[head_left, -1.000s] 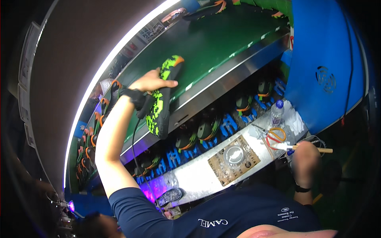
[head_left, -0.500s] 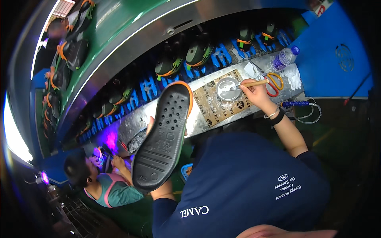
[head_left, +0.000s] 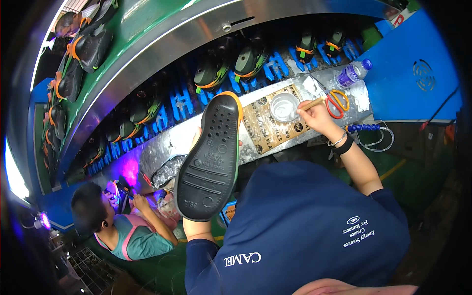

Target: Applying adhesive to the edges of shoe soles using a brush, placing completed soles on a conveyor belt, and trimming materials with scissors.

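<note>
My left hand [head_left: 195, 137] grips a black shoe sole [head_left: 206, 169] with an orange and green edge. Its studded, ridged underside faces me, and most of the hand is hidden behind it; only fingertips show at the sides. In my right hand [head_left: 316, 118] is a brush [head_left: 313, 103] with a light wooden handle, pinched between the fingers. The brush's tip lies by the rim of a round dish [head_left: 284, 106] of whitish liquid; its bristles are hard to make out. Under the dish lies a printed brown cardboard sheet [head_left: 263, 139].
Scissors [head_left: 338, 103] with red and yellow handles, crumpled white paper [head_left: 361, 96] and a plastic bottle [head_left: 354, 73] lie right of the dish. Behind the bench, shoes [head_left: 248, 64] sit on blue holders [head_left: 182, 102]. A co-worker [head_left: 140, 231] sits at the left, beside a purple light.
The sole has shifted slightly and turned a little more upright, still in my left hand. My right hand stays beside the dish with the brush. The view has moved slightly.
</note>
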Demonstrator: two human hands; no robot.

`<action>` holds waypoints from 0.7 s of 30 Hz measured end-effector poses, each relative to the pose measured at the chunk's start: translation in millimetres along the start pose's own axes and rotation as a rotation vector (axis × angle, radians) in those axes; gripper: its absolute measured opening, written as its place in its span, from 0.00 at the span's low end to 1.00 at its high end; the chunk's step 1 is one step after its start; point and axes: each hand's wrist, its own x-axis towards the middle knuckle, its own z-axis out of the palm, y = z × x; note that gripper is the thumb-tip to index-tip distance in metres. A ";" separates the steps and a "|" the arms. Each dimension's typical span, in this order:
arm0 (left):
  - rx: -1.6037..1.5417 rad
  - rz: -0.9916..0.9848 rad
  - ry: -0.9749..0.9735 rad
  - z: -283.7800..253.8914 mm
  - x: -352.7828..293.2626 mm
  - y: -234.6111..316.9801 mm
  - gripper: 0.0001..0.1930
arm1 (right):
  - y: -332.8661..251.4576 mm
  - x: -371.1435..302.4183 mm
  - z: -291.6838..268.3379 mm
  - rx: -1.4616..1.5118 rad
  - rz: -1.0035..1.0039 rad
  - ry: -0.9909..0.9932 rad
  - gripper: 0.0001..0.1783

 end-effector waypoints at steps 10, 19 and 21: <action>0.336 0.064 0.127 78.0 21.6 14.9 0.29 | -88.1 5.7 -24.2 0.376 -0.191 0.127 0.05; 0.464 0.101 0.192 100.7 22.4 8.2 0.26 | -121.8 23.2 -24.9 0.249 -0.439 0.039 0.04; 0.485 0.109 0.200 104.1 21.5 8.0 0.26 | -129.5 26.9 -26.0 0.189 -0.571 0.060 0.04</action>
